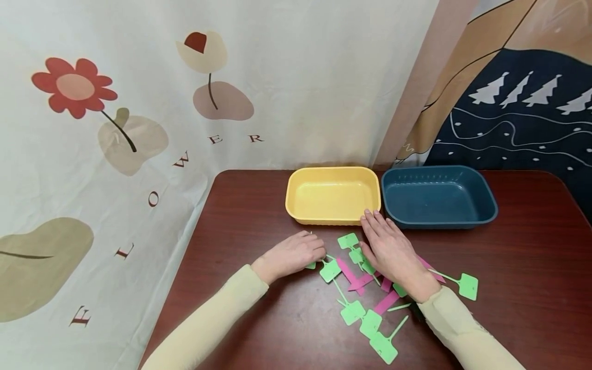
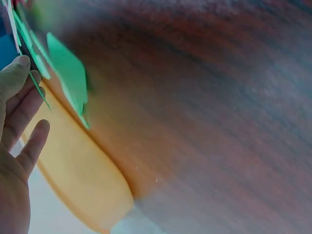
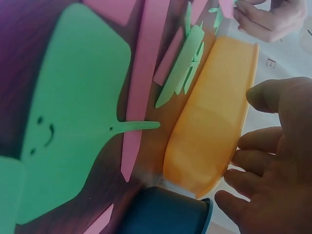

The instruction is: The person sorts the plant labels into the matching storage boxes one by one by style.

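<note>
Green plant tags (image 1: 383,348) with square heads and thin stems, and flat pink plant labels (image 1: 350,274), lie loosely scattered on the dark wooden table. My left hand (image 1: 296,253) is at the left end of this spread, thumb and fingers pinching a green plant tag (image 2: 41,92) by its stem; the fingers partly hide it. My right hand (image 1: 392,251) hovers over the right of the spread with its fingers extended and holds nothing. Its fingertips are by the front right corner of the yellow basin (image 1: 333,222). Tags and labels lie partly hidden beneath that hand.
Beside the yellow basin, at the table's back edge, stands a dark blue basin (image 1: 439,225); nothing shows inside either. One green tag lies apart right of my right wrist. A printed curtain (image 1: 296,61) hangs behind the table (image 1: 231,216).
</note>
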Motion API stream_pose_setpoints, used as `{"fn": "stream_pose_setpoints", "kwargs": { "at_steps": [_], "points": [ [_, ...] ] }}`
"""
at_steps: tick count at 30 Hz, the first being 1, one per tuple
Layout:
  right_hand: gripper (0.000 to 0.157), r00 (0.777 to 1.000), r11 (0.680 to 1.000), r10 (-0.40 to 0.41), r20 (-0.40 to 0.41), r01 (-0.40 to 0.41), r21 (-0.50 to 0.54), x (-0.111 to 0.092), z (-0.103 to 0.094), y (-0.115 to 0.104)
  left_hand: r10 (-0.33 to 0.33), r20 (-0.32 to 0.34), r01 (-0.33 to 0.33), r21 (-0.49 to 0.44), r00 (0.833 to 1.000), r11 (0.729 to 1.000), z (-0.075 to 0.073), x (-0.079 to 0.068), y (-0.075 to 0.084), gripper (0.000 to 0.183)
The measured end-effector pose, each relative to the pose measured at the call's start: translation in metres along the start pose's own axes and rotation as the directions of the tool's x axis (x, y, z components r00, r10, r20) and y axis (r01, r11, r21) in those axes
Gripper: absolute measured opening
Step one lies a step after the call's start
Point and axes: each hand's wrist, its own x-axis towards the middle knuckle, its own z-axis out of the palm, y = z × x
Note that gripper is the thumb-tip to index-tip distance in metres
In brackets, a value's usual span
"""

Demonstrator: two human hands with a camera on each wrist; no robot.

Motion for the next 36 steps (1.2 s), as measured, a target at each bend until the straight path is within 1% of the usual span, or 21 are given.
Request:
{"fn": "stream_pose_setpoints", "kwargs": {
  "at_steps": [3,8,11,13,16,20,25,27,30,32,34,36],
  "points": [
    [0.064,1.000,1.000,0.000,0.000,0.000,0.004,0.000,-0.001,0.000,-0.007,-0.034,0.008,0.010,0.999,1.000,-0.005,-0.003,-0.002,0.019],
    [0.064,1.000,1.000,0.003,0.001,-0.003,0.005,0.000,-0.001,0.000,-0.033,-0.086,0.032,-0.011,0.996,0.999,-0.017,-0.008,-0.007,0.019],
    [0.065,1.000,1.000,0.005,0.003,-0.005,0.006,0.000,-0.002,0.000,-0.060,-0.127,0.054,-0.052,0.990,0.997,-0.025,-0.009,-0.013,0.018],
    [0.065,1.000,1.000,0.007,0.003,-0.007,0.007,0.000,-0.002,0.000,-0.096,-0.165,0.083,-0.087,0.982,0.993,-0.030,-0.009,-0.018,0.017],
    [0.066,1.000,1.000,0.007,0.003,-0.007,0.010,0.000,-0.002,0.000,-0.171,-0.221,0.143,-0.136,0.960,0.980,-0.036,-0.011,-0.024,0.011],
    [0.067,1.000,1.000,0.007,0.007,-0.007,0.013,0.000,-0.001,0.000,-0.275,-0.277,0.233,-0.177,0.921,0.956,-0.039,-0.013,-0.030,0.008],
    [0.067,1.000,1.000,0.008,0.023,-0.008,0.019,-0.001,0.000,0.000,-0.393,-0.313,0.327,-0.244,0.864,0.913,-0.039,-0.009,-0.034,0.009],
    [0.066,1.000,1.000,0.006,0.024,-0.007,0.021,-0.001,0.000,0.000,-0.426,-0.317,0.355,-0.260,0.847,0.898,-0.039,-0.005,-0.037,0.006],
    [0.066,1.000,1.000,0.007,0.023,-0.008,0.026,-0.001,0.001,0.000,-0.456,-0.324,0.382,-0.266,0.829,0.885,-0.039,0.004,-0.041,0.003],
    [0.066,1.000,1.000,0.007,0.020,-0.007,0.024,-0.001,0.001,0.000,-0.470,-0.322,0.396,-0.272,0.822,0.877,-0.039,0.011,-0.045,0.003],
    [0.066,1.000,1.000,0.006,0.017,-0.007,0.026,-0.001,0.000,0.000,-0.489,-0.305,0.413,-0.282,0.817,0.866,-0.039,0.019,-0.049,0.003],
    [0.065,1.000,1.000,0.004,0.011,-0.005,0.026,-0.001,0.000,0.000,-0.512,-0.267,0.434,-0.300,0.817,0.850,-0.039,0.027,-0.053,0.004]
  ]
}}
